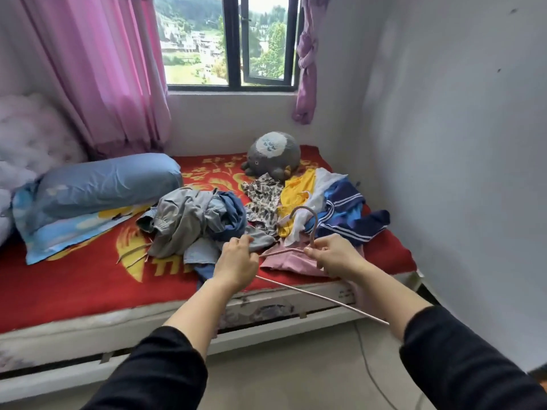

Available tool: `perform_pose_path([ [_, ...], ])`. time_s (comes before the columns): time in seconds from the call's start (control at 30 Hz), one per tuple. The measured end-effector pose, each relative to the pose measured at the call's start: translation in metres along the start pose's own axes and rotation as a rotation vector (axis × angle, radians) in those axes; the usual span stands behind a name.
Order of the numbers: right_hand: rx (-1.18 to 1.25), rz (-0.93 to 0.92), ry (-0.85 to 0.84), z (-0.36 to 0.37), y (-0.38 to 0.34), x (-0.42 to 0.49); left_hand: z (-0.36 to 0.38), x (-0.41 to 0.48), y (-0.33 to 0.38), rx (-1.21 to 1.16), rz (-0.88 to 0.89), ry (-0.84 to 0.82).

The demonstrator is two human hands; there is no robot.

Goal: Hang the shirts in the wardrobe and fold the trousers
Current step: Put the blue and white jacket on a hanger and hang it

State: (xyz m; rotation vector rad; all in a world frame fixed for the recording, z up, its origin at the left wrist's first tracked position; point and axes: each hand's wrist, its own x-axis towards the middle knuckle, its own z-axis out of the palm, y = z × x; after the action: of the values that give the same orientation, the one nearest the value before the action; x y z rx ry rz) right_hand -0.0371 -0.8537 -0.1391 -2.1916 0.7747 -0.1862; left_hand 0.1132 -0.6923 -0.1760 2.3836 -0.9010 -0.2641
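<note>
Bed (88, 276) piled with clothes (201, 220) | hanger (296, 290) pinched by right hand (333, 257), apparently also gripped by left hand (236, 263) | nothing seen hung or folded yet

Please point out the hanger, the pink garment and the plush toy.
hanger (316, 229): head view, on the hook's shank.
pink garment (291, 263): head view, on its middle.
plush toy (275, 158): head view, on its grey body.

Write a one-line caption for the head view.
Left hand and right hand hold a pink hanger over the clothes pile on the red bed.
</note>
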Motion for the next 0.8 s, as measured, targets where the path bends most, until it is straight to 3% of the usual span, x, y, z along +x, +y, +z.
perform_pose_path([
  [0.47,0.056,0.315,0.181,-0.095,0.104,0.222,0.136,0.286,0.076,0.041,0.118,-0.308],
  [0.63,0.005,0.41,0.314,-0.133,0.152,0.297,0.181,0.368,0.095,0.086,0.131,-0.366],
  [0.8,-0.013,0.458,0.304,-0.163,0.217,0.389,0.24,0.461,0.116,0.104,0.112,-0.395],
])
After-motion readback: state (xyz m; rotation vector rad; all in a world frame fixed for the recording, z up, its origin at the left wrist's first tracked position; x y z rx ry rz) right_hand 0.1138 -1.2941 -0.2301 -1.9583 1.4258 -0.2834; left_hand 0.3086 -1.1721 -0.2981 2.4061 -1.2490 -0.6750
